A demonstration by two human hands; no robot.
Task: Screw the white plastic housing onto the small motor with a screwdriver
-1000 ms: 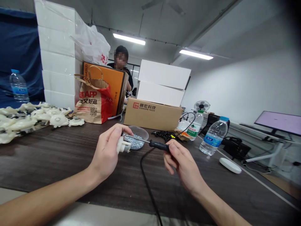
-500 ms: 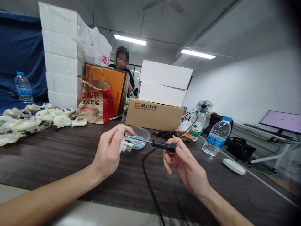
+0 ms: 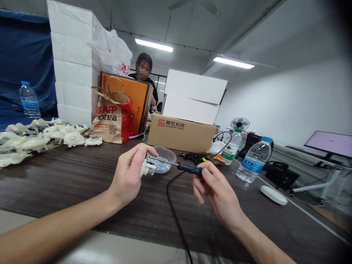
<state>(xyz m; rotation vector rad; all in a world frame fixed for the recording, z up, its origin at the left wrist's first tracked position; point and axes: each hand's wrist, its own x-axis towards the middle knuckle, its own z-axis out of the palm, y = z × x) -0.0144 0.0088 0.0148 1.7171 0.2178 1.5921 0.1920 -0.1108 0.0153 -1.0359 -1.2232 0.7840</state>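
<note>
My left hand (image 3: 131, 175) is closed round a white plastic part (image 3: 147, 168), partly hidden by the fingers. In my right hand (image 3: 217, 190) is the black handle of a screwdriver (image 3: 189, 168), pinched at its rear end. The screwdriver lies nearly level, its metal shaft reaching to the white part beside my left fingertips; the tip itself is hidden. Just behind the shaft stands a clear round dish (image 3: 166, 156) of small silvery screws. A black cable (image 3: 173, 212) runs over the dark table (image 3: 82, 176) between my hands.
Several white plastic assemblies (image 3: 35, 141) lie at the left. A paper bag (image 3: 112, 119), a cardboard box (image 3: 180, 134) and stacked white boxes (image 3: 73, 62) stand behind. At the right are bottles (image 3: 253, 161) and a white oval object (image 3: 273, 195). A person (image 3: 143, 69) is beyond the boxes.
My right hand has shifted slightly right along the handle, so more of its end is covered. The view has moved a little; the left hand keeps its hold on the white part.
</note>
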